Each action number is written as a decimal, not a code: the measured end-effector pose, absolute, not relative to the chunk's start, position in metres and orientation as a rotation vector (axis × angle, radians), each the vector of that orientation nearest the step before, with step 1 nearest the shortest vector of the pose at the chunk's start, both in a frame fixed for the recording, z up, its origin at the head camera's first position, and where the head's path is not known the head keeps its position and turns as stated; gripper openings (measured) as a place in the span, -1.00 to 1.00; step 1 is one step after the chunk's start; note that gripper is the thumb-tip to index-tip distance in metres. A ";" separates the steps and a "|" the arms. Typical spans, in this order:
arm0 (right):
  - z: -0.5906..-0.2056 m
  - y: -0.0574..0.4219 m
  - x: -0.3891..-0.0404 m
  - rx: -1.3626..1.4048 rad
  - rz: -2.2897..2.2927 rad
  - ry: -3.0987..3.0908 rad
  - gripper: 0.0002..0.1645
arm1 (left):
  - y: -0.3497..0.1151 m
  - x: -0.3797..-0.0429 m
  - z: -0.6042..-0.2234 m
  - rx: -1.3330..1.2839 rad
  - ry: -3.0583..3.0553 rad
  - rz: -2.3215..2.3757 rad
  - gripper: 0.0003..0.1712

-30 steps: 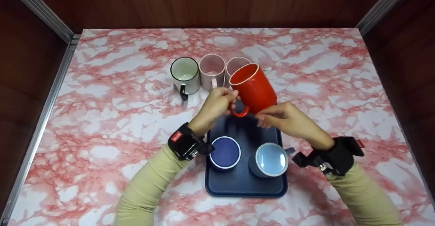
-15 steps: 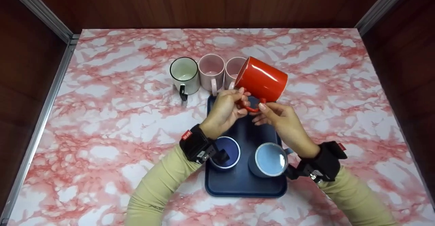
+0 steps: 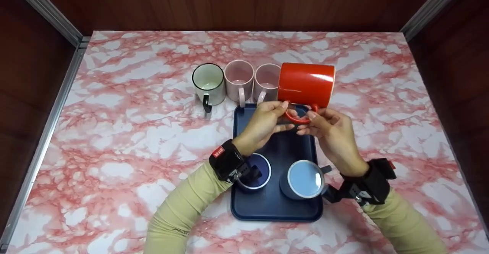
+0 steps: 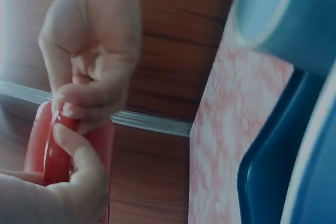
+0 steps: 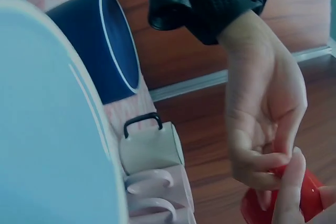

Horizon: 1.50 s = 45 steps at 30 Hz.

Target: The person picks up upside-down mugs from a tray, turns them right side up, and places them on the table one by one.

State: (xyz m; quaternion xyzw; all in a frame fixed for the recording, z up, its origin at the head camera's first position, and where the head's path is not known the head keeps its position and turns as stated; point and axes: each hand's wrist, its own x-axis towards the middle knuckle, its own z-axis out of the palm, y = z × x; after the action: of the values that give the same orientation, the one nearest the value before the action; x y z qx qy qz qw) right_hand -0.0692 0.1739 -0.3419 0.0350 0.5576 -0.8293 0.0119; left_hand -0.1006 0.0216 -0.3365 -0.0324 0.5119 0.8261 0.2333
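Dark blue, a tray (image 3: 275, 212) bears a navy mug (image 3: 259, 160) and a light-blue mug (image 3: 303, 179), beyond which the fingers of the left hand (image 3: 265, 123) and right hand (image 3: 336, 133) pinch the handle (image 3: 298, 120) of a red mug (image 3: 305, 84), raised on its side, with two pink mugs (image 3: 238, 74) and a black-handled white mug (image 3: 209, 81) behind on the tabletop (image 3: 130, 105).

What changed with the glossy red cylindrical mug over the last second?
The glossy red cylindrical mug moved right and tipped from slanting to sideways, base rightward. The right hand took hold of its handle; the left hand kept its grip. The dark blue rectangular tray and round light blue mug stayed put.
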 end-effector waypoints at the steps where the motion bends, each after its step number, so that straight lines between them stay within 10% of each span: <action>1: -0.341 0.175 -0.070 0.091 -2.584 1.746 -0.92 | 0.022 -0.101 -0.337 -0.053 1.472 2.240 -0.74; 14: -0.335 0.212 -0.096 -0.033 -2.522 2.026 -0.93 | -0.014 -0.114 -0.328 0.408 2.438 1.793 -0.70; 45: -0.401 0.205 -0.180 0.231 -1.684 2.576 -0.80 | -0.129 -0.092 -0.398 -0.108 2.554 1.690 -0.68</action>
State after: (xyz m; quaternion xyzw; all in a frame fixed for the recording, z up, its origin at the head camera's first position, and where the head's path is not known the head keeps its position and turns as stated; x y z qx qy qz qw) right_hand -0.1800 0.2055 -0.4013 0.0747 0.8344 -0.5454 0.0276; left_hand -0.0916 -0.1290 -0.3985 -0.0353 0.8328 0.5511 0.0384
